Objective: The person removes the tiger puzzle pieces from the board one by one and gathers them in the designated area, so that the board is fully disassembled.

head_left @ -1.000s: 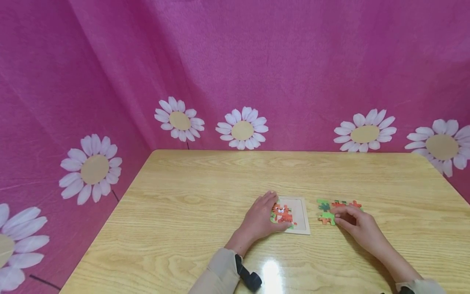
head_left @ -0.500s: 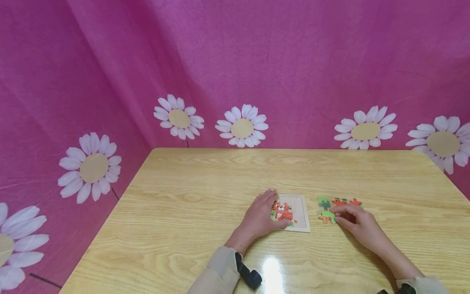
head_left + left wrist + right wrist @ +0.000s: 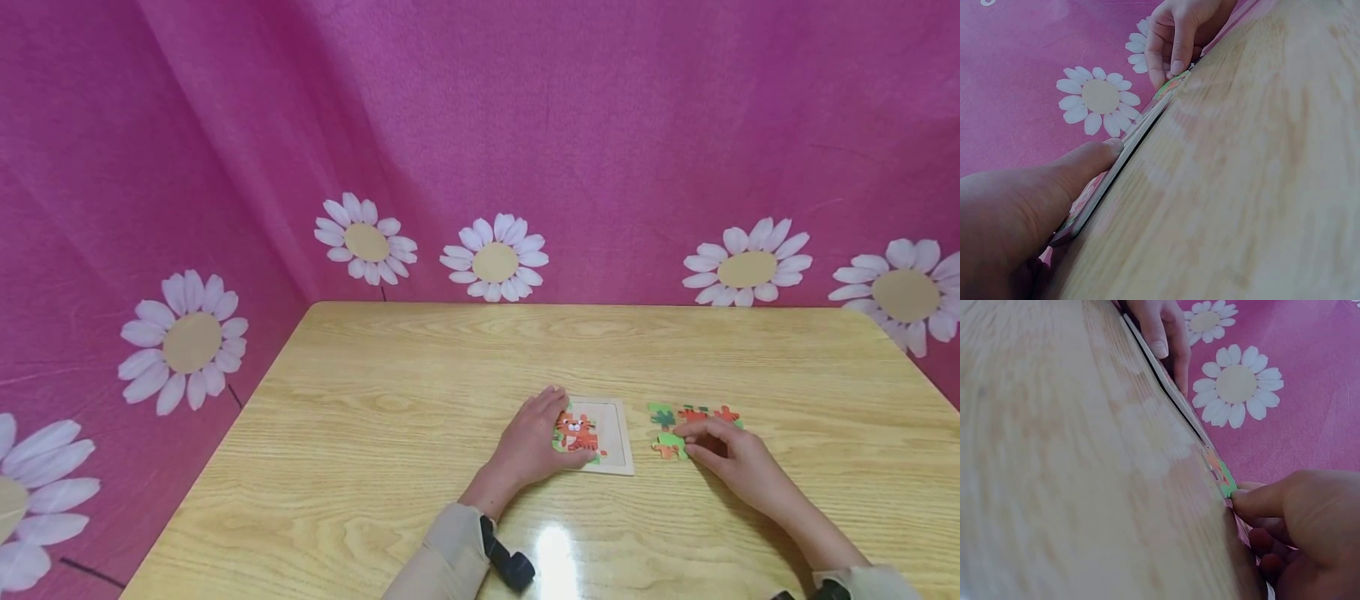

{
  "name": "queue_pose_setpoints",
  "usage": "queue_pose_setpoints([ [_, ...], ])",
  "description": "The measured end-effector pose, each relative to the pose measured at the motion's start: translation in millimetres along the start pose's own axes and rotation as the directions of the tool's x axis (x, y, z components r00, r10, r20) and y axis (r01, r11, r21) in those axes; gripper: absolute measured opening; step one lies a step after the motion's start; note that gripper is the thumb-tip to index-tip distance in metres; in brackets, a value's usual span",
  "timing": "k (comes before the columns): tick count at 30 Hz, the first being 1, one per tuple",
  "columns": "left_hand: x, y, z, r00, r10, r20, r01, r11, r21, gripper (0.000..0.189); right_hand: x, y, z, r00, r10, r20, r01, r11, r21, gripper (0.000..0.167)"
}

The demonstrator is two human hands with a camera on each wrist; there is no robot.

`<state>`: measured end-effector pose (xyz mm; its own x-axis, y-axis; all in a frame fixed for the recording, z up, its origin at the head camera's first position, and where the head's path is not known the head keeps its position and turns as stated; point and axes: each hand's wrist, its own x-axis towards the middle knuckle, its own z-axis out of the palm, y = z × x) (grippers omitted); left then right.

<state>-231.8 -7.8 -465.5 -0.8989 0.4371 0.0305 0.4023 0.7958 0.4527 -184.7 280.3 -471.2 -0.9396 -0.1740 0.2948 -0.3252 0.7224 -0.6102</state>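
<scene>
My left hand point(image 3: 528, 437) holds the left side of a small wooden puzzle tray point(image 3: 619, 442), fingers at its far edge and thumb over the near edge. Inside the tray, joined pieces form part of an orange tiger picture point(image 3: 579, 433); the hand covers its left part. To the right, my right hand point(image 3: 738, 467) pinches a green and orange puzzle piece point(image 3: 667, 447) between thumb and forefinger, low over the table. The right wrist view shows this piece point(image 3: 1227, 480) at the thumb tip. The left wrist view shows the left thumb point(image 3: 1094, 157) on the tray's rim.
Beyond the right hand lie several loose pieces: a green one point(image 3: 662, 415) with a dark leaf, and orange ones point(image 3: 726, 413), partly hidden. All rest on a wood-grain table point(image 3: 420, 367). A pink curtain point(image 3: 600, 150) with white daisies stands behind and to the left.
Both hands stay nearly in place. The piece in the right hand has shifted very slightly. The head view has tilted a little since one second ago.
</scene>
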Motion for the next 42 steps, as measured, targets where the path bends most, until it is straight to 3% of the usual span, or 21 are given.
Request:
queue_pose_setpoints([
  [15, -0.4, 0.0, 0.7, 1.000, 0.000, -0.004, 0.000, 1.000, 0.000, 0.087, -0.6, -1, -3, 1.000, 0.003, 0.017, -0.004, 1.000, 0.014, 0.018],
  [24, -0.3, 0.6, 0.0, 1.000, -0.011, 0.007, 0.011, 1.000, -0.006, 0.088, 0.5, -2, -3, 1.000, 0.003, -0.022, -0.003, 1.000, 0.004, 0.018],
  [37, -0.1, 0.6, -0.7, 1.000, 0.009, -0.007, -0.009, 1.000, 0.000, 0.087, 11.7, -14, 11, 0.989, -0.124, -0.082, 0.131, 0.988, 0.088, 0.022],
  [42, -0.3, 0.7, -0.7, 1.000, 0.006, -0.006, -0.006, 1.000, 0.002, 0.088, 18.2, -23, 19, 0.994, -0.106, -0.041, 0.109, 0.989, 0.099, 0.022],
])
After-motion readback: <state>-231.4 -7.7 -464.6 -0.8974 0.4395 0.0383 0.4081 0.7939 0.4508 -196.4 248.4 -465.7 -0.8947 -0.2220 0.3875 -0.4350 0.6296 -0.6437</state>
